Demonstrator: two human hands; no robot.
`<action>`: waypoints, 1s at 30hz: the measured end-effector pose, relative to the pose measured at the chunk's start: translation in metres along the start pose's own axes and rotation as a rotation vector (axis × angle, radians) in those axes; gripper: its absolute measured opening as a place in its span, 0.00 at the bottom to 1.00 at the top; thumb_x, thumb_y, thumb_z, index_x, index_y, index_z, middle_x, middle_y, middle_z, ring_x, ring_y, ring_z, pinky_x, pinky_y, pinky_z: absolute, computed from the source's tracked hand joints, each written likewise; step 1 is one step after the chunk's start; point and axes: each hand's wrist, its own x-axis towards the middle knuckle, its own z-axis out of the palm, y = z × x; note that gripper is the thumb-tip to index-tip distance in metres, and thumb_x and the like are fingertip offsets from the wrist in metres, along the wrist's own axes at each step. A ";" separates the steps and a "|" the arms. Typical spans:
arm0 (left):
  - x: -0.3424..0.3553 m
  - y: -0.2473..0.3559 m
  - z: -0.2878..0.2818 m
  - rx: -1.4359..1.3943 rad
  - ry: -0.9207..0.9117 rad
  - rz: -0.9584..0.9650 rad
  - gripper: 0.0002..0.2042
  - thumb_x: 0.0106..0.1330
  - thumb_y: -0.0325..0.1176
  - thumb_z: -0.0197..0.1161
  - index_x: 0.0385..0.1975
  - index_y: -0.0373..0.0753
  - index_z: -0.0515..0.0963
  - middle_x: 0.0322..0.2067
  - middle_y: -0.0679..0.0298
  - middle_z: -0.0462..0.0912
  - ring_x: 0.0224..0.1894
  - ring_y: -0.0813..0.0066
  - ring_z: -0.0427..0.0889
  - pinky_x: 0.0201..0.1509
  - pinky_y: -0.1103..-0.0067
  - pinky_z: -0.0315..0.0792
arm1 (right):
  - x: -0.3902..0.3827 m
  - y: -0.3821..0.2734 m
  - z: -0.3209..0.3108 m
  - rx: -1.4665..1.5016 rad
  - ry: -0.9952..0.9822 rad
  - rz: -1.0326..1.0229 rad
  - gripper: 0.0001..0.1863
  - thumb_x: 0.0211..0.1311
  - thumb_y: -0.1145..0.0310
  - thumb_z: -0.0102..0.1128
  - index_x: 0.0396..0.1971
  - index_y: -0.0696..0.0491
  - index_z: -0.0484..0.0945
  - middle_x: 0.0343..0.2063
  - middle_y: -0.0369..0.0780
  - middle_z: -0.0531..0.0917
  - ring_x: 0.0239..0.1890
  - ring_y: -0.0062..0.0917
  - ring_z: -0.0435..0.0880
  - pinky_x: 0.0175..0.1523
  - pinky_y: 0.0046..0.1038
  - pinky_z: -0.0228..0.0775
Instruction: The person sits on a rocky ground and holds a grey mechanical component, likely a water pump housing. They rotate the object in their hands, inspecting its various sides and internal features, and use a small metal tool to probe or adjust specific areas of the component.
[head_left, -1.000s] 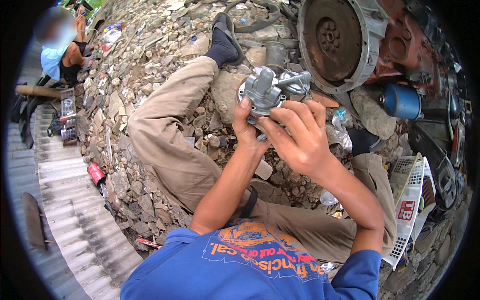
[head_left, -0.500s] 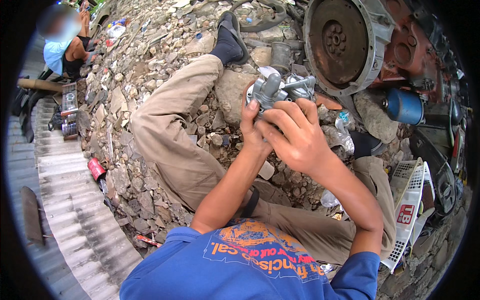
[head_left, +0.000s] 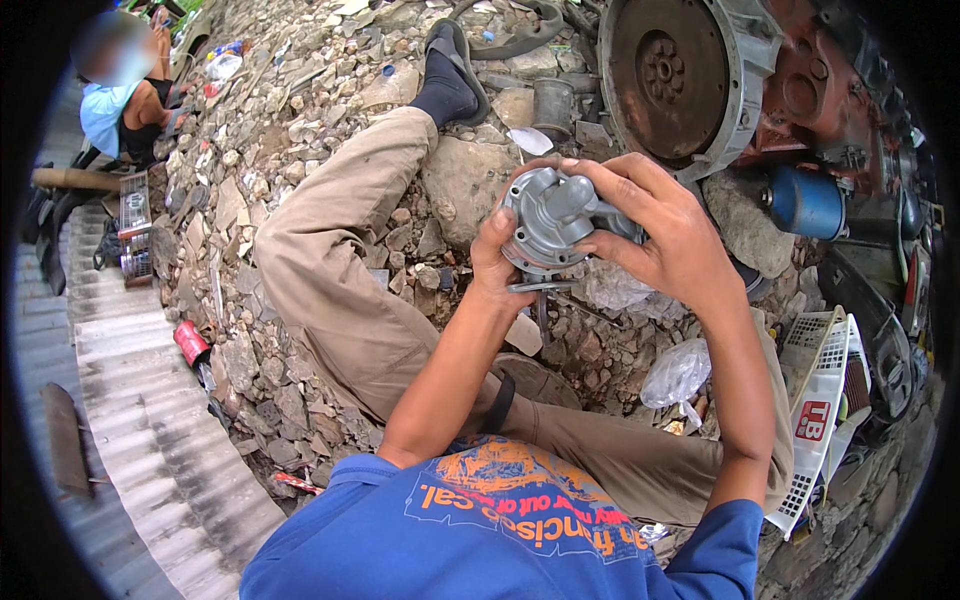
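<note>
Left hand (head_left: 490,258) and right hand (head_left: 672,232), both partly closed, grip a grey metal casting (head_left: 560,220) from opposite sides, just above the middle of the head view. Upper right, a brown disc (head_left: 690,110) stands near a blue cylinder (head_left: 806,202); stones (head_left: 285,180) cover the ground.

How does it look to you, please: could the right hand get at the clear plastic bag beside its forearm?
Probably yes: nothing visible covers the clear plastic bag, but the right hand holds the grey metal part and would likely need to release it first.
</note>
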 end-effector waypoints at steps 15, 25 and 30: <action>0.000 0.009 -0.002 -0.105 -0.050 -0.114 0.50 0.42 0.55 0.76 0.65 0.34 0.63 0.56 0.52 0.76 0.56 0.60 0.79 0.62 0.66 0.75 | 0.004 -0.005 0.001 0.201 0.042 0.043 0.31 0.53 0.68 0.70 0.59 0.53 0.71 0.50 0.46 0.78 0.50 0.42 0.79 0.54 0.35 0.72; -0.001 0.011 -0.003 -0.040 -0.060 -0.102 0.51 0.42 0.54 0.77 0.64 0.32 0.61 0.53 0.50 0.77 0.53 0.59 0.81 0.57 0.66 0.79 | 0.010 -0.007 -0.001 0.201 0.035 0.057 0.32 0.53 0.69 0.70 0.60 0.52 0.70 0.45 0.46 0.80 0.42 0.41 0.79 0.50 0.35 0.71; 0.002 0.011 -0.006 -0.048 -0.097 -0.101 0.51 0.41 0.51 0.78 0.64 0.32 0.60 0.54 0.50 0.76 0.52 0.60 0.82 0.56 0.65 0.80 | 0.010 -0.008 0.002 0.172 0.060 0.081 0.32 0.53 0.68 0.70 0.60 0.52 0.70 0.45 0.46 0.81 0.43 0.41 0.80 0.50 0.36 0.72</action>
